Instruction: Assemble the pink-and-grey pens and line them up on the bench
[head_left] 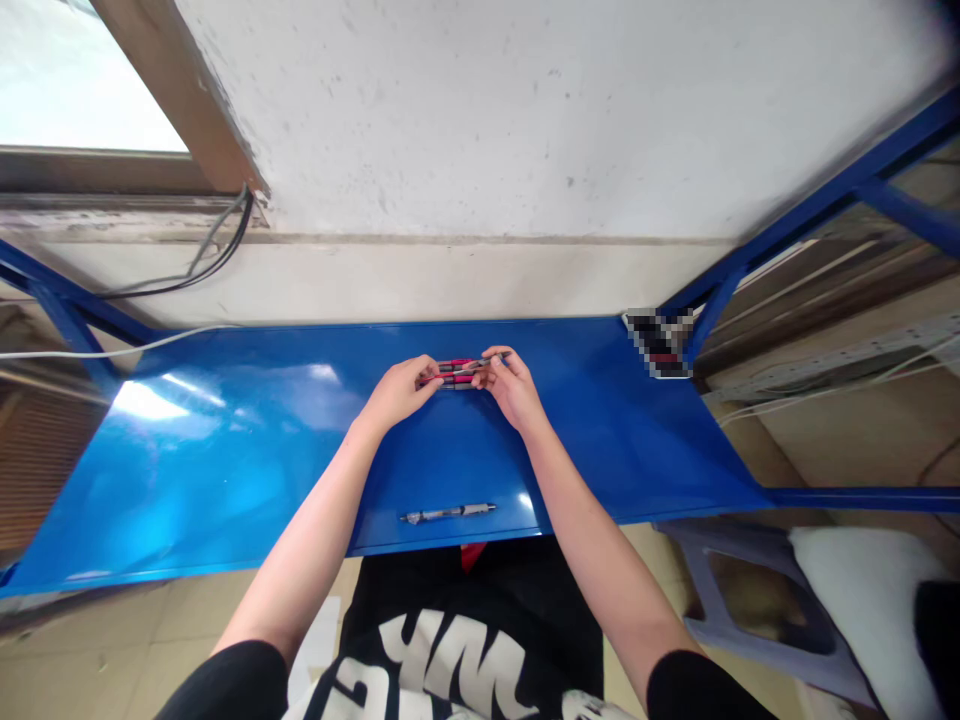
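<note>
Several red and dark pens (454, 379) lie side by side toward the back of the blue shelf, reaching across the gap between my hands. My left hand (405, 390) pinches the left end of a red pen, its fingers covering the tips. On the other side, my right hand (513, 387) has its thumb and fingers closed on a slim pen (498, 357) that slants over the others. How many pens touch the shelf is hard to tell. Closer to my body, a single clear pen with dark ends (448, 513) lies near the front edge.
The blue metal shelf (247, 480) runs along a white wall (480, 130), with blue posts at both ends. A pixelated flat object (660, 345) lies at the back right corner. A white cable (112, 353) crosses the left rear. A grey stool (750, 600) stands below right.
</note>
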